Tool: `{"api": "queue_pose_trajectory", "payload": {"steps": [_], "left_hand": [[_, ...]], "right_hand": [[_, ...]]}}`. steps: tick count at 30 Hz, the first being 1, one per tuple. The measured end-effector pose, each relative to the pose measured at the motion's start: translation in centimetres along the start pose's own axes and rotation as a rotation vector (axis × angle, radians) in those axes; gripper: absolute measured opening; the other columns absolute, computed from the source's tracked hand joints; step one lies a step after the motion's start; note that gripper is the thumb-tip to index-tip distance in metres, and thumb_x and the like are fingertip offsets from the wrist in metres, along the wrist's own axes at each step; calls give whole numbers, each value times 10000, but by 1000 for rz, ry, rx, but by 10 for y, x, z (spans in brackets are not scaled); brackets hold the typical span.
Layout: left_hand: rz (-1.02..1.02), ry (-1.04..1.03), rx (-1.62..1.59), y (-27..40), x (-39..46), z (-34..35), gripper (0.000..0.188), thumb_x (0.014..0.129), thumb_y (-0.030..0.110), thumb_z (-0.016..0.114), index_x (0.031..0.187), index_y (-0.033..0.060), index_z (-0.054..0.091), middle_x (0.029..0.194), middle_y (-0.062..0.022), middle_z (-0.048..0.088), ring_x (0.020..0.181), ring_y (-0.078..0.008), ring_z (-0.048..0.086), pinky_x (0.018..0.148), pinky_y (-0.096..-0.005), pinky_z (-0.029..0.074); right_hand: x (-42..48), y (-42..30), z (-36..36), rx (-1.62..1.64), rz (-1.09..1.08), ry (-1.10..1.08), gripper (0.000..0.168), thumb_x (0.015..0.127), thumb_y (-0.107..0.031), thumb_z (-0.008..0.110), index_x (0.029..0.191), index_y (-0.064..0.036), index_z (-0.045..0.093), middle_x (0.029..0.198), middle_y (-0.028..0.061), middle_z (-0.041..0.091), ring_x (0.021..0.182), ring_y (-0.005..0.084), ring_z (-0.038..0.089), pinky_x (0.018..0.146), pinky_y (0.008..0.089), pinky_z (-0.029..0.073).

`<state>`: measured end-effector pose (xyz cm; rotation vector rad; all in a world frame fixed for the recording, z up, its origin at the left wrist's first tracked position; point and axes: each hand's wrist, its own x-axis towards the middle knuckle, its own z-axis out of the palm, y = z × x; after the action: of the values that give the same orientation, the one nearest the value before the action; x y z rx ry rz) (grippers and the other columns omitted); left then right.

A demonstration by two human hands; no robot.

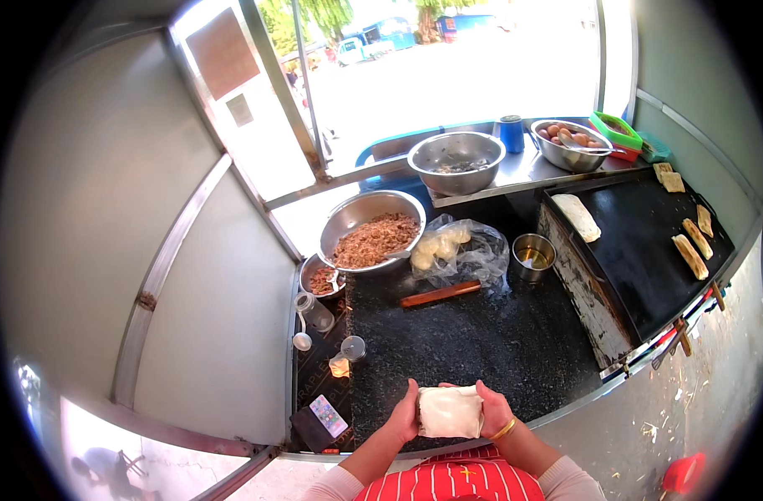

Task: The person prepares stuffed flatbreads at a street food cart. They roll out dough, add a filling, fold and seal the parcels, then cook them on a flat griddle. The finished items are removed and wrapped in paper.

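A pale rectangular piece of folded raw dough (451, 411) is held level between both hands, over the near edge of the black speckled worktop (481, 338). My left hand (407, 410) grips its left end, thumb up. My right hand (495, 410), with a gold-coloured bracelet at the wrist, grips its right end. Farther back on the worktop lies a reddish wooden rolling stick (441, 294). Behind it, a clear plastic bag (488, 250) holds dough pieces (441, 247). A small metal pot of yellow oil (534, 257) stands to the right of the bag.
A steel bowl of minced filling (378, 241) stands back left. On the right, a black griddle (644, 238) bears a pale flatbread (577, 217) and several browned pieces. A steel bowl (456, 163) and a bowl of eggs (570, 144) stand on the rear shelf. A phone (328, 416) lies near left.
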<state>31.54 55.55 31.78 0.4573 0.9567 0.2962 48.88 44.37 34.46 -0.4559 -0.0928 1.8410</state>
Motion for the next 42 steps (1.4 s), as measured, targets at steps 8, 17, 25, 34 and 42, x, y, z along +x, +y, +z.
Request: {"api": "queue_pose_trajectory", "payload": {"steps": [8, 17, 25, 34, 42], "left_hand": [[206, 328, 181, -13, 36, 46, 575, 994, 577, 472, 1087, 36, 642, 957, -94, 693, 863, -203, 675, 829, -401, 541], [406, 847, 1235, -46, 97, 103, 617, 940, 615, 488, 1027, 25, 642, 1001, -274, 682, 1007, -458, 639, 841, -519, 502], [411, 973, 1294, -50, 106, 103, 525, 935, 552, 539, 956, 37, 640, 980, -256, 685, 949, -442, 657, 807, -512, 517], [517, 995, 1301, -52, 108, 95, 517, 928, 534, 567, 934, 22, 635, 928, -264, 685, 906, -457, 660, 783, -525, 517], [550, 983, 1263, -43, 104, 92, 563, 924, 580, 562, 905, 23, 637, 901, -261, 684, 866, -459, 663, 727, -532, 517]], "right_hand": [[-19, -36, -62, 114, -26, 0, 682, 1008, -486, 417, 1461, 24, 399, 1459, 232, 469, 1322, 372, 495, 1119, 491, 382], [-21, -82, -121, -1569, -566, 658, 729, 836, -353, 713, 1403, 17, 441, 1440, 262, 452, 1337, 420, 428, 1130, 477, 331], [4, -52, -107, -2376, -336, -63, 1048, 848, -668, 565, 1516, 69, 235, 1580, 258, 250, 1488, 409, 189, 1210, 512, 130], [-3, -61, -118, -2500, -255, -80, 1065, 859, -758, 447, 1541, 27, 218, 1610, 236, 197, 1515, 378, 116, 1216, 509, 67], [-8, -76, -123, -2331, -382, -155, 978, 866, -646, 573, 1508, 35, 290, 1582, 225, 276, 1494, 375, 198, 1208, 495, 154]]}}
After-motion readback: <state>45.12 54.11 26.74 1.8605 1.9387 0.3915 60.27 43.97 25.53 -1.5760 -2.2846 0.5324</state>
